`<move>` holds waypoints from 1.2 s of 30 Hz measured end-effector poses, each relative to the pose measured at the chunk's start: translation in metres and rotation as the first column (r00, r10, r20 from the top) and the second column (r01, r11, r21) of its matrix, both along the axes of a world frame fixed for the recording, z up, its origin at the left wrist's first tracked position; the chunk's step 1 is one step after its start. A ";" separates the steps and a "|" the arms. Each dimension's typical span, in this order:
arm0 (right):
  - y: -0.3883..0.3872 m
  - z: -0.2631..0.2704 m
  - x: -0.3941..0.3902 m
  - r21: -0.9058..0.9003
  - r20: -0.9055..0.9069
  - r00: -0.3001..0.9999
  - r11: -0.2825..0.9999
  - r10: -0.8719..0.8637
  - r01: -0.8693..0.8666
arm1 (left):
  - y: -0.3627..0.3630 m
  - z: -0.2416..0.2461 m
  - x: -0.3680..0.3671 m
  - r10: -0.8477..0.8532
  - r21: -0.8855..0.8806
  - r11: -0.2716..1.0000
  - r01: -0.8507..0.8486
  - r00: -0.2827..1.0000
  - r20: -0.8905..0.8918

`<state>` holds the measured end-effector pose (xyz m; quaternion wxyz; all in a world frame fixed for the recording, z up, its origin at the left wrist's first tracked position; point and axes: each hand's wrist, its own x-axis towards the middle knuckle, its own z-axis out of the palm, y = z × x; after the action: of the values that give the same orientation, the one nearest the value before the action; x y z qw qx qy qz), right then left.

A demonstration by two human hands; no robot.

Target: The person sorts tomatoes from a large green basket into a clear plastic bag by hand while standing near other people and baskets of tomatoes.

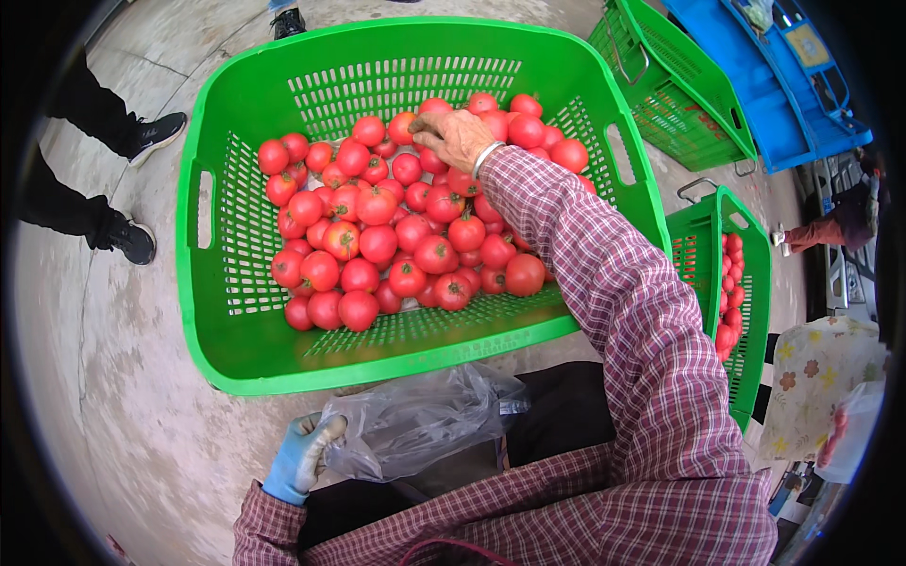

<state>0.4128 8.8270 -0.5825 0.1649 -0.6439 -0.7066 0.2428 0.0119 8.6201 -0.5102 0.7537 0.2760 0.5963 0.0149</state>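
Observation:
A large green plastic basket (pixel 396 42) with slotted walls stands before me, and many red tomatoes (pixel 377 205) lie heaped in it. My right hand (pixel 453 138), bare and with a silver-coloured bangle at the wrist, is over the far side of the heap. Its fingertips are at an orange-red tomato (pixel 401 129); whether they grip it or any tomato beneath the palm is hidden. Below the basket's near rim, my left hand (pixel 303 453), in a light blue and white glove, pinches the edge of a clear plastic bag (pixel 417 424). The bag hangs crumpled across my lap.
At right is another green basket (pixel 750 297) with tomatoes. A further green basket (pixel 679 85) stands at the upper right beside a blue cart (pixel 764 85). A person's legs in black shoes (pixel 159 134) are at left. A flowered cloth (pixel 814 382) is at lower right.

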 end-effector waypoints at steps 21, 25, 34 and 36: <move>-0.003 0.028 0.016 -0.071 0.383 0.921 0.996 0.072 -0.049 | -0.006 0.001 -0.022 -0.075 0.049 0.996 0.073 0.997 0.034; -0.023 0.051 -0.002 -0.024 -0.463 0.881 0.993 0.093 -0.118 | 0.001 0.001 -0.017 -0.022 0.111 0.994 0.015 0.998 0.062; -0.038 0.062 -0.039 -0.228 -0.954 0.252 0.937 -0.161 -0.266 | 0.007 0.004 -0.017 -0.003 0.118 0.993 -0.009 0.995 0.095; -0.039 0.049 -0.043 -0.322 -0.939 0.003 0.873 -0.345 -0.365 | 0.008 0.003 -0.018 0.013 0.130 0.991 -0.026 0.995 0.099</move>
<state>0.3697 8.7884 -0.5335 0.4442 -0.2910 -0.2955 0.7942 -0.0058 8.6281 -0.5069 0.7622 0.3179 0.5589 0.0749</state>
